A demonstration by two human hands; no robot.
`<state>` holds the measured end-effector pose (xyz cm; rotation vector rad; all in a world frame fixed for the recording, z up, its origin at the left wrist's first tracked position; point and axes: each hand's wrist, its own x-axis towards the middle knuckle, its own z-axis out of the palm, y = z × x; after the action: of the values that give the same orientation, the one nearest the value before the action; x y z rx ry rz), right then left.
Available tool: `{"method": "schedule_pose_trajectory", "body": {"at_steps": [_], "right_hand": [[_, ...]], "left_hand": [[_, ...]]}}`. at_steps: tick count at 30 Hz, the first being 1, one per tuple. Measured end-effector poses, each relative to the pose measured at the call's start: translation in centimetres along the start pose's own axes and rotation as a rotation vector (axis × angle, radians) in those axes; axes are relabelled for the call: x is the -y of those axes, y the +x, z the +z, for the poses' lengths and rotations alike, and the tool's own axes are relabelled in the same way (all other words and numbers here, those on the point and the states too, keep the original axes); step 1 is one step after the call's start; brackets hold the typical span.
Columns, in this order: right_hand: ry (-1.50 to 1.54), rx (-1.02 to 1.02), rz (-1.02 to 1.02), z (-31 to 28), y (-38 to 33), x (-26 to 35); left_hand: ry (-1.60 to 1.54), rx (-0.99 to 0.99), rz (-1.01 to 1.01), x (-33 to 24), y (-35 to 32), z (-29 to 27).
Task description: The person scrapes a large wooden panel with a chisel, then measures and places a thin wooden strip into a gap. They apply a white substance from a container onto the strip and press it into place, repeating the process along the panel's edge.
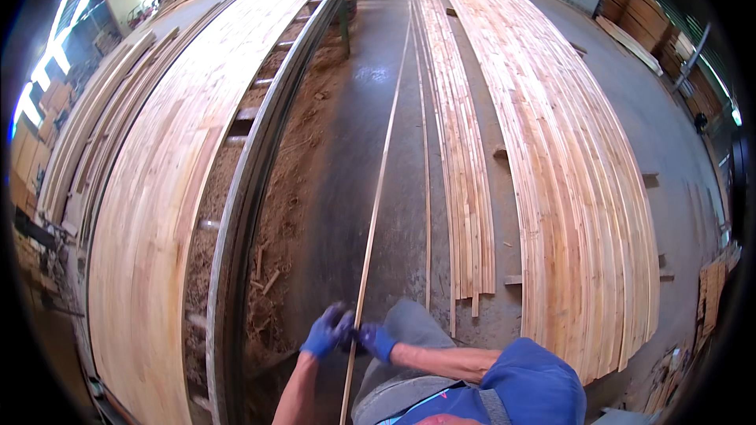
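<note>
A long, thin wooden strip [382,165] runs from beside my body far up the floor, slightly tilted to the right. My left hand [327,332], in a blue glove with dark fingers, is closed at the strip's left side. My right hand [376,342], gloved alike, grips the same strip from the right, close against the left. The fingertips of both hands are dark and partly blurred where they meet the wood. Below my hands the strip's near end passes beside my apron [394,382].
At left, a wide wooden panel [150,260] lies on a roller conveyor with a metal rail [256,142]. Sawdust [295,149] and scraps lie beneath. To the right, a narrow bundle of strips [465,149] and a broad row of boards [567,189] rest above the concrete floor [354,189] on crosspieces.
</note>
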<state>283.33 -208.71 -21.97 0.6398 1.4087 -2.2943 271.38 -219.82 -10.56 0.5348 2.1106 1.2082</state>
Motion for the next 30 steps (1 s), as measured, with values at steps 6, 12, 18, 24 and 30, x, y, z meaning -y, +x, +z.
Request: {"method": "schedule_pose_trajectory", "body": {"at_steps": [6,12,18,24,30], "right_hand": [[-0.015,0.206,0.088,0.6,-0.7,6.8],[-0.08,0.251,0.122,-14.7,7.4,16.9],[0.706,-0.174,-0.228,-27.1,25.4,34.0],[0.637,-0.195,-0.204,-21.4,29.7,36.3],[0.587,-0.073,-0.048,-10.0,24.7,32.5]], "left_hand": [[0.074,0.141,-0.307,-4.1,17.4,4.3],[-0.16,0.181,-0.395,-5.5,9.5,0.0],[-0.52,0.219,-0.591,-9.0,-3.3,-4.7],[-0.488,0.348,-0.703,-6.1,-5.4,-11.2],[-0.082,-0.064,-0.364,-11.4,20.5,-14.9]]}}
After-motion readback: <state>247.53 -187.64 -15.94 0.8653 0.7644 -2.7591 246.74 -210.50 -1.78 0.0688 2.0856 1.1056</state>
